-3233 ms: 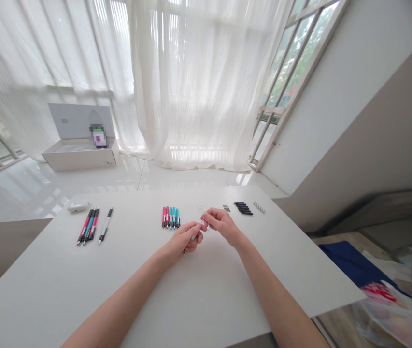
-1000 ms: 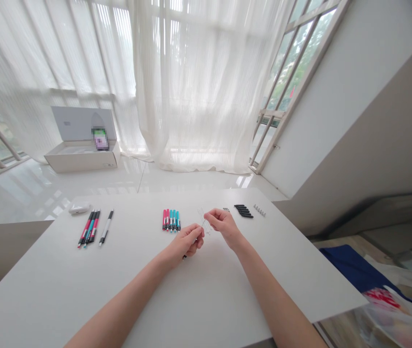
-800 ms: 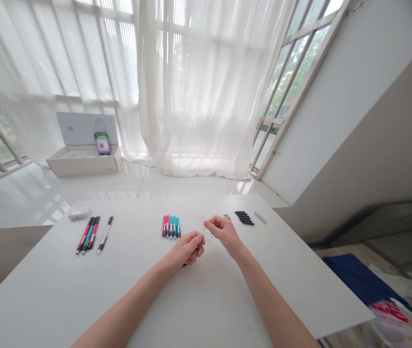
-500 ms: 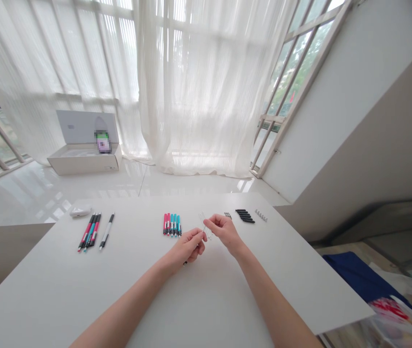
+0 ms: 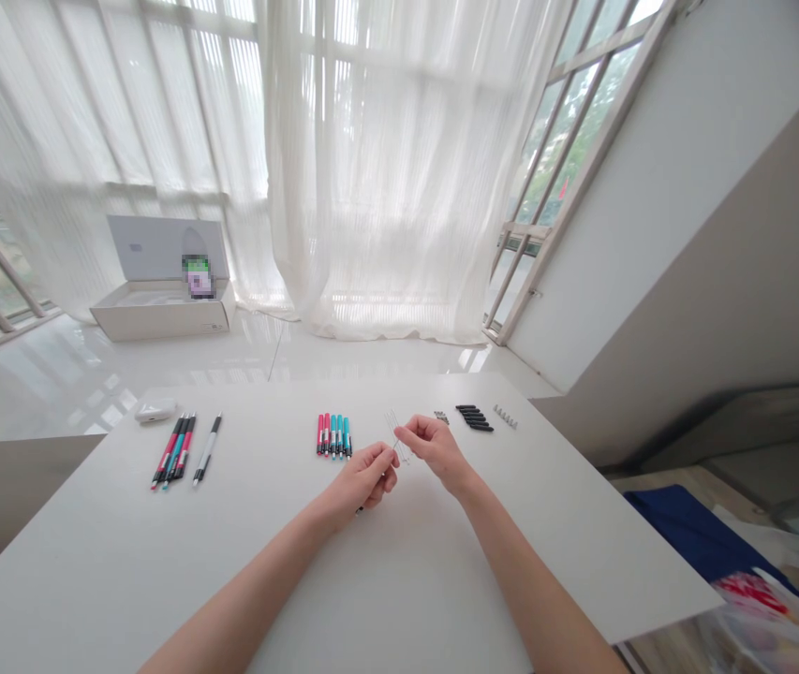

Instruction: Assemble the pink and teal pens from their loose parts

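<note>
My left hand [image 5: 369, 476] is closed around a pen part, probably a barrel; only its dark end shows below the fingers, and the rest is hidden. My right hand [image 5: 434, 449] pinches a thin pen refill between thumb and forefinger, its lower end at the left fingertips. Thin clear refills [image 5: 405, 457] lie on the table just behind the two hands. Left of these is a row of pink and blue pen barrels [image 5: 332, 436]. Beyond my right hand are small metal springs [image 5: 441, 417], black grips [image 5: 475, 418] and small grey pen parts [image 5: 505, 417].
On the white table [image 5: 160, 562], several pink and blue pens [image 5: 174, 449] lie at the left beside a silver-white pen [image 5: 207, 451]. A white case [image 5: 155, 410] sits behind them. An open white box [image 5: 164, 314] stands on the window ledge. Blue cloth [image 5: 680, 524] lies beyond the right edge.
Both hands keep nearly the same place and grip. The view has shifted very slightly.
</note>
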Demonstrator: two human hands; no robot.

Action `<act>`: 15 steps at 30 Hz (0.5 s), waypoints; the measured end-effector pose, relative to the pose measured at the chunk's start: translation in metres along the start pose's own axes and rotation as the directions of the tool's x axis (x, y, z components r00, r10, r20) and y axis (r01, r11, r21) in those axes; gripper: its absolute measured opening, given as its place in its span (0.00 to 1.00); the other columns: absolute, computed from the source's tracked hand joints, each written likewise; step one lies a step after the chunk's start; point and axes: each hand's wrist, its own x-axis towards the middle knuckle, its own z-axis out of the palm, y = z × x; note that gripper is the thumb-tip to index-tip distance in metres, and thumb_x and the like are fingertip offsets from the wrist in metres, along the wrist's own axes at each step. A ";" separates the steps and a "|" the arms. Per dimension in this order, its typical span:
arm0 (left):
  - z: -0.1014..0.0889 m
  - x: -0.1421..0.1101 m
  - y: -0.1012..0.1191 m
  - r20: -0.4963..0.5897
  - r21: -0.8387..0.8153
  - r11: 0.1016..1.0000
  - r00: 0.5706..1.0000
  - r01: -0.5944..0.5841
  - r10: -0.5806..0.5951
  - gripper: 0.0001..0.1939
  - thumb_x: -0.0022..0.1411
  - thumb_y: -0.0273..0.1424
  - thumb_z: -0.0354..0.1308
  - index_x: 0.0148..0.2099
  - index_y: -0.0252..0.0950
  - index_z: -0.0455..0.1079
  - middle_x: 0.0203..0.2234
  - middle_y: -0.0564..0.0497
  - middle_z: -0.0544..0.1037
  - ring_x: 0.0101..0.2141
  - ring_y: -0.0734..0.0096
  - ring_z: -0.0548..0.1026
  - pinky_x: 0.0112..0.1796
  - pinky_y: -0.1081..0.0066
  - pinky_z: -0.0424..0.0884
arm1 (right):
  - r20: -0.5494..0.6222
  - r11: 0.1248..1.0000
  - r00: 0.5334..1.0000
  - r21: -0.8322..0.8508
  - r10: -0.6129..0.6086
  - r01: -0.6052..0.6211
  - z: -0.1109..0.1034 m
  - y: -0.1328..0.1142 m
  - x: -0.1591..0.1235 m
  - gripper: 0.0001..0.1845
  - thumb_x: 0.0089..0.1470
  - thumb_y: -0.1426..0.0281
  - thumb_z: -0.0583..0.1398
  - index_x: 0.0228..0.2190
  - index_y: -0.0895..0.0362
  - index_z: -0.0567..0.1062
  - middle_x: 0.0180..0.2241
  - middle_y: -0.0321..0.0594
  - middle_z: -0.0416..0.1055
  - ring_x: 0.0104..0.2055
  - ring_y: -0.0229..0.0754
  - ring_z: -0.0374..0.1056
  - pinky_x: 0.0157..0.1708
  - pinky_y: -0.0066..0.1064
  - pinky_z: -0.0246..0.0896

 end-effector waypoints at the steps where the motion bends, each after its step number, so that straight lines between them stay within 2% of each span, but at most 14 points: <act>1: 0.000 0.000 0.000 -0.002 -0.002 1.000 1.000 -0.001 0.001 0.18 0.62 0.49 0.48 0.36 0.38 0.59 0.20 0.60 0.63 0.15 0.86 0.45 0.17 0.79 0.40 | 0.004 1.000 1.000 -0.001 0.002 -0.002 0.000 -0.001 0.000 0.23 0.42 0.53 0.65 0.17 0.56 0.64 0.16 0.28 0.56 0.20 0.31 0.49 0.21 0.27 0.46; 8: 0.001 0.000 0.000 0.004 -0.008 1.000 1.000 -0.023 0.023 0.17 0.62 0.47 0.48 0.32 0.38 0.56 0.20 0.60 0.63 0.15 0.86 0.45 0.17 0.79 0.40 | 0.000 1.000 1.000 0.010 0.024 -0.024 0.001 -0.004 -0.001 0.23 0.41 0.52 0.65 0.17 0.56 0.64 0.15 0.27 0.55 0.19 0.31 0.48 0.21 0.27 0.46; 15: -0.002 0.002 -0.003 0.007 -0.035 0.999 0.999 -0.032 0.032 0.17 0.62 0.47 0.48 0.32 0.38 0.55 0.20 0.60 0.62 0.15 0.86 0.43 0.17 0.79 0.39 | -0.003 1.000 1.000 0.026 0.017 -0.017 0.000 0.001 0.000 0.18 0.44 0.55 0.64 0.23 0.58 0.72 0.18 0.30 0.61 0.20 0.32 0.53 0.22 0.27 0.49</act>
